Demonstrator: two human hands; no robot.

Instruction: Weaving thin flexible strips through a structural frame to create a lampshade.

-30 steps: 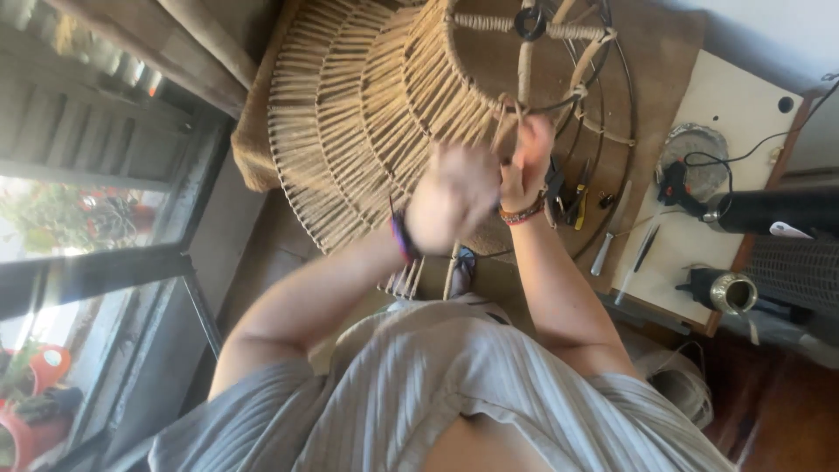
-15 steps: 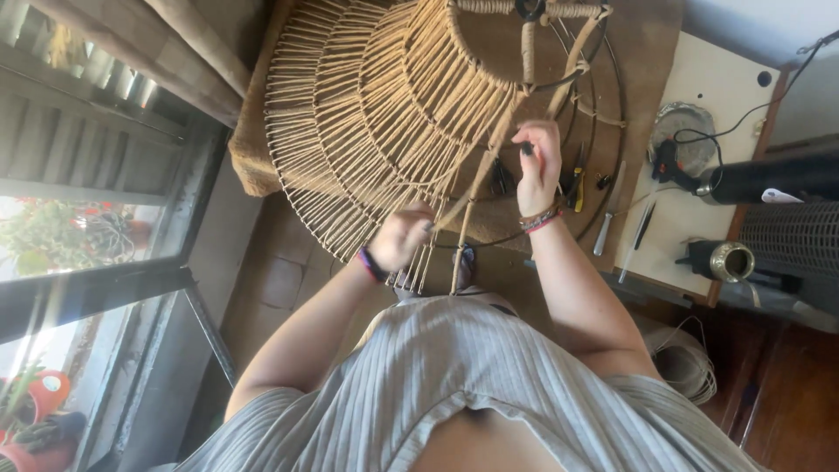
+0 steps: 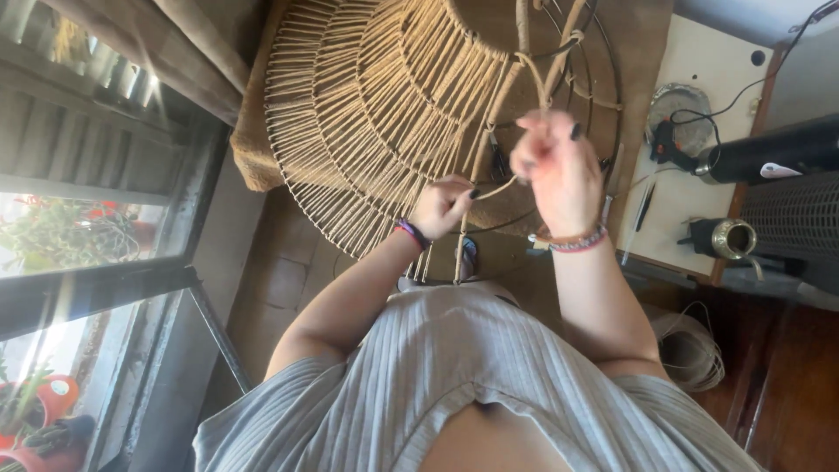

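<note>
While you look down over your grey ribbed top, your left hand [image 3: 444,205] sits low against the woven lampshade frame [image 3: 376,114], fingers pinched shut on a strand of tan cord [image 3: 498,188]; your right hand [image 3: 559,166] is raised higher and to the right, blurred, its fingers curled closed on the same cord where it climbs toward the wire rings [image 3: 603,87] of the frame; the cord runs taut between the two hands, then up to a bare upright of the frame; the frame itself lies across a brown cloth-covered surface [image 3: 253,157], most of its ribs already wrapped in cord, the right part bare dark wire; a dark wristband circles your left wrist and a beaded bracelet [image 3: 572,242] your right; just right of the frame stands a pale table [image 3: 699,192] carrying a black glue gun [image 3: 673,144] with its lead, a pen [image 3: 642,205] and a small brass cup [image 3: 734,238]; a coil of cord [image 3: 690,350] rests on the dark floor beside your right arm; a window [image 3: 79,227] with plants outside fills the left side.
</note>
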